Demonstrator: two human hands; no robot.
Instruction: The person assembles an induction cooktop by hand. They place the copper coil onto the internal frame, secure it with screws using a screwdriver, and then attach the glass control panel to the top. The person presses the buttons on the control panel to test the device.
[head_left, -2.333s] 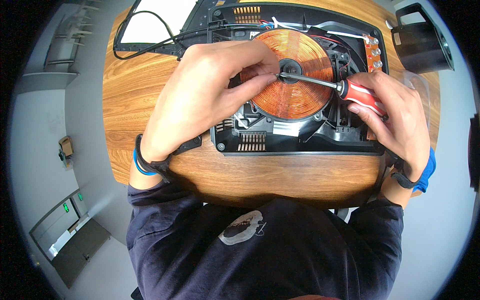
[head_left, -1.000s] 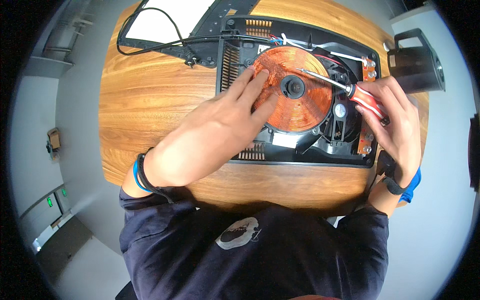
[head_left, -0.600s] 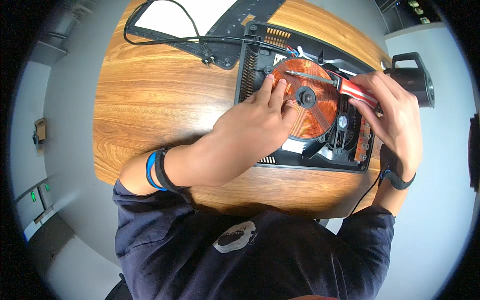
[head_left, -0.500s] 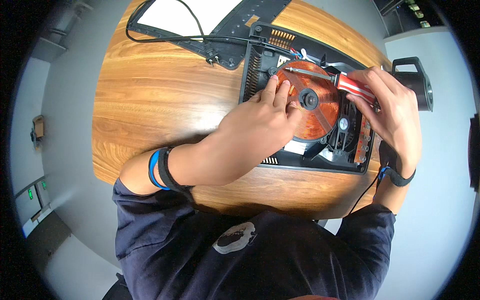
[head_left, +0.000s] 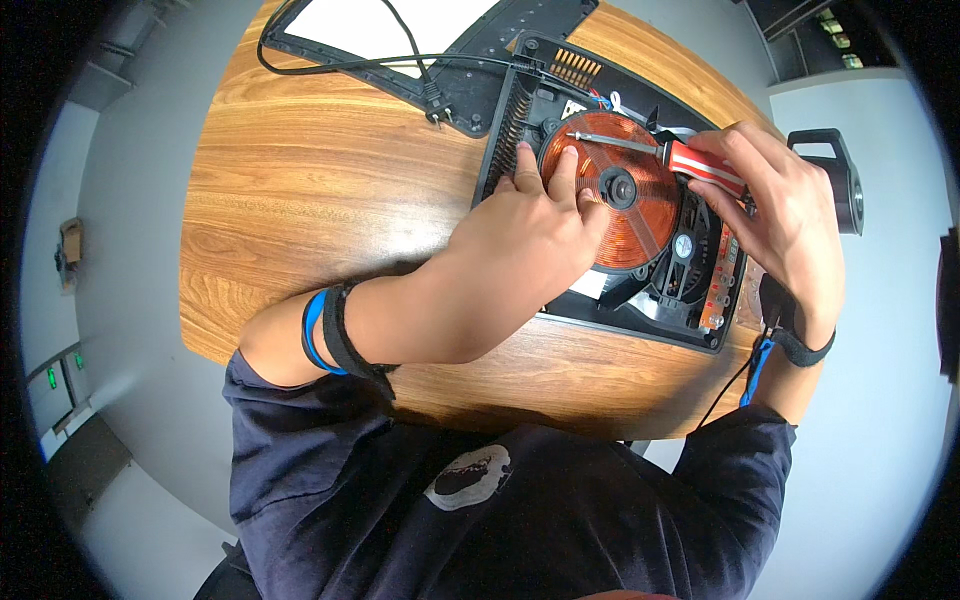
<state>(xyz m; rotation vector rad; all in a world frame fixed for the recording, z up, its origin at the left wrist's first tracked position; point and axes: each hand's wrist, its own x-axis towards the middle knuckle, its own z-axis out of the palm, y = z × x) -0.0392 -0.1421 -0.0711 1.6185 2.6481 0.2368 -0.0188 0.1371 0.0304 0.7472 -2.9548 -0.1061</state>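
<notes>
An opened induction cooker base, a black plastic case (head_left: 700, 343), lies on the table with a round copper coil (head_left: 640, 235) inside. My left hand (head_left: 525, 235) is open, fingers spread over the coil's left side, one fingertip at its outer edge. My right hand (head_left: 785, 205) is closed around the red-and-white handle of a screwdriver (head_left: 706, 168). Its metal shaft points left across the upper coil, the tip near the coil's upper left; I cannot tell whether it touches. Right of the coil sit a black fan (head_left: 690, 255) and a narrow circuit board (head_left: 722, 280).
A black-framed cover with a white panel (head_left: 370, 30) lies at the far left of the wooden table (head_left: 290, 200). A black power cord (head_left: 345, 67) with a plug crosses it. At the right edge stands a black container with a handle (head_left: 848, 195). A thin cable hangs by my right wrist.
The case has turned slightly clockwise. My left fingers have shifted a little left on the coil, spreading more. The screwdriver stays in my right hand, its tip slightly farther left.
</notes>
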